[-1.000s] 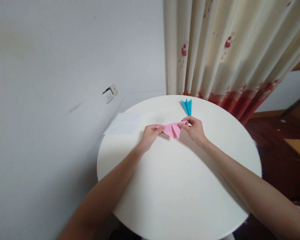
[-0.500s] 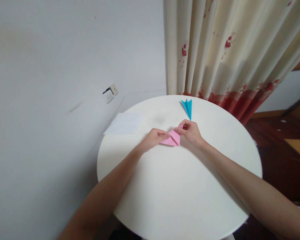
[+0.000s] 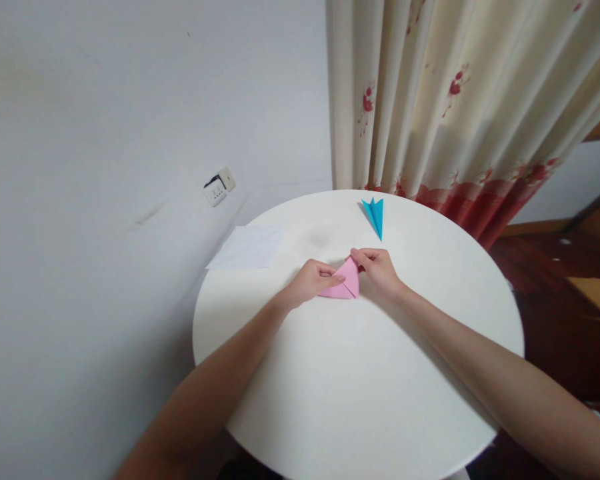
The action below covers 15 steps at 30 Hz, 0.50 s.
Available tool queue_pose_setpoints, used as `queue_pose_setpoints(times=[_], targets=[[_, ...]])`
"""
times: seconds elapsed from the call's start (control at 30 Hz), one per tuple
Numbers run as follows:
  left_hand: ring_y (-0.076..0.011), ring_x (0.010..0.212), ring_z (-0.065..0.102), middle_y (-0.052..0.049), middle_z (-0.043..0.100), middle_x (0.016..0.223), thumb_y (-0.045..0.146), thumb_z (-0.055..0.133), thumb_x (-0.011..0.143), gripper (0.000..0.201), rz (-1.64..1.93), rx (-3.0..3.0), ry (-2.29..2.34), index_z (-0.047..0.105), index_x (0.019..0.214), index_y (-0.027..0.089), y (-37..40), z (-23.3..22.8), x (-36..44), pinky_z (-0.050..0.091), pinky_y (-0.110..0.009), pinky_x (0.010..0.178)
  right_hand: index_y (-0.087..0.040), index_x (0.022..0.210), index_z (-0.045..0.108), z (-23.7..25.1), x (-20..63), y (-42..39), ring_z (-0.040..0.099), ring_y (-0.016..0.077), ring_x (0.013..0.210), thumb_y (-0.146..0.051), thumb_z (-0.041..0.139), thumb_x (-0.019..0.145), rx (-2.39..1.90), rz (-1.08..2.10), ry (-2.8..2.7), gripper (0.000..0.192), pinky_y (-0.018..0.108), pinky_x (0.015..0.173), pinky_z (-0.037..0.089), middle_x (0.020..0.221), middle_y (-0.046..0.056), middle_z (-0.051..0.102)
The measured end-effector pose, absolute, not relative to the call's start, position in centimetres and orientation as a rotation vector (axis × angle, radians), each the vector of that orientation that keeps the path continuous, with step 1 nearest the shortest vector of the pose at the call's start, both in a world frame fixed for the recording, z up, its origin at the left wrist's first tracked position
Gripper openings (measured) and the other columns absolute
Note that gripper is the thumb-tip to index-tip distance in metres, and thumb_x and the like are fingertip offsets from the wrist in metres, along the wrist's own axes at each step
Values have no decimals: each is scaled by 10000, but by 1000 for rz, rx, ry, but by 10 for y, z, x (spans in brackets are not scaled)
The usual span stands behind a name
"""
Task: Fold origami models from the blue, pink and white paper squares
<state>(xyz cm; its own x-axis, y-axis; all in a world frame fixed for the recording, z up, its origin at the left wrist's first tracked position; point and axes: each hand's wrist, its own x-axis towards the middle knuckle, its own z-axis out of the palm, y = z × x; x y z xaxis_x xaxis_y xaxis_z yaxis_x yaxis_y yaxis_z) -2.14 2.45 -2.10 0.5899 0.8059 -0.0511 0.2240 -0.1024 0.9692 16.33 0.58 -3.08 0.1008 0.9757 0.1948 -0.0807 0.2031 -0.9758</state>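
A folded sheet of pink paper (image 3: 349, 275) is held between my two hands over the middle of the round white table (image 3: 330, 373). My left hand (image 3: 310, 283) pinches its left part, thumb on top and fingers beneath. At the upper right corner, my right hand (image 3: 375, 265) grips the paper between thumb and fingertips. A crease line runs across the pink paper toward its lower right corner. Beyond my right hand, a blue folded paper plane (image 3: 376, 217) lies on the table with its point toward me.
White paper sheets (image 3: 247, 247) lie at the table's left rear edge. The wall (image 3: 105, 167) with a socket (image 3: 215, 191) rises on the left. A cream and red curtain (image 3: 430, 100) hangs behind the table.
My right hand has moved slightly left and down with the paper's upper corner. The pink paper's flap now lies over, showing a smoother triangular face.
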Motion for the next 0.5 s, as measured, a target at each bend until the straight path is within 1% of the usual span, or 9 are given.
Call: queue_pose_setpoints(times=[0.17, 0.27, 0.33, 0.4, 0.5], targets=[[-115, 532, 518, -40, 670, 645, 502, 764, 675, 423, 684, 1602, 943, 767, 814, 104, 25, -21, -19, 300, -220, 492, -159, 645, 668, -32, 175, 12, 539, 140, 576, -593, 648, 760, -1087, 956, -1022, 450, 259, 533, 403, 643, 54, 641], [-120, 543, 533, -42, 682, 661, 511, 769, 667, 435, 840, 1508, 1012, 765, 827, 107, 27, -23, -17, 345, -227, 505, -148, 704, 684, -31, 180, 13, 567, 144, 601, -650, 603, 776, -1113, 1016, -1024, 514, 247, 522, 406, 694, 76, 665], [-135, 573, 562, -47, 691, 678, 500, 780, 658, 427, 944, 1428, 1035, 761, 829, 108, 29, -24, -16, 392, -241, 535, -141, 718, 698, -31, 177, 11, 577, 155, 616, -681, 570, 785, -1118, 1089, -1131, 559, 249, 519, 412, 705, 87, 676], [-154, 612, 595, -58, 702, 706, 491, 784, 659, 416, 1008, 1372, 1026, 755, 821, 108, 30, -25, -16, 433, -259, 574, -140, 686, 698, -32, 170, 7, 552, 150, 584, -683, 577, 778, -1125, 1105, -1283, 565, 250, 505, 399, 667, 79, 669], [-173, 664, 630, -80, 722, 770, 489, 774, 679, 402, 1011, 1341, 950, 746, 816, 112, 31, -27, -16, 471, -279, 626, -150, 595, 663, -35, 160, 2, 452, 118, 494, -640, 616, 761, -1166, 1022, -1422, 520, 247, 466, 336, 553, 35, 609]])
